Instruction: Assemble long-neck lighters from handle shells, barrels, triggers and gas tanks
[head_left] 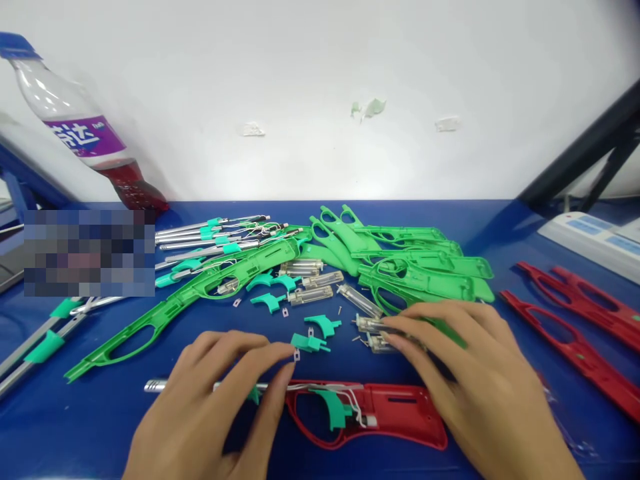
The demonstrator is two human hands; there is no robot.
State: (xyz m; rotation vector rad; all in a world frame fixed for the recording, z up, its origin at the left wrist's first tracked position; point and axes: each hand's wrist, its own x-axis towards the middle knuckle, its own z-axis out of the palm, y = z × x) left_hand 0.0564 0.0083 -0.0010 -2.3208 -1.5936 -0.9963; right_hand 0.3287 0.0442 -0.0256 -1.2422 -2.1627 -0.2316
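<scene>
My left hand has its thumb and index fingertips at a small white clip, pinched at its edge. A teal trigger lies just beyond those fingertips. My right hand reaches over two clear lighter fuel tanks; index finger and thumb close on the upper one, partly hiding it. Between the hands lies a red lighter half-shell with a teal trigger, white wires and a metal tube in it. My left hand covers part of the tube.
Green half-shells pile up at the back, beside clear tanks and teal triggers. Metal tubes with wires lie left. Red half-shells are at the right. A drink bottle stands back left, before the white wall.
</scene>
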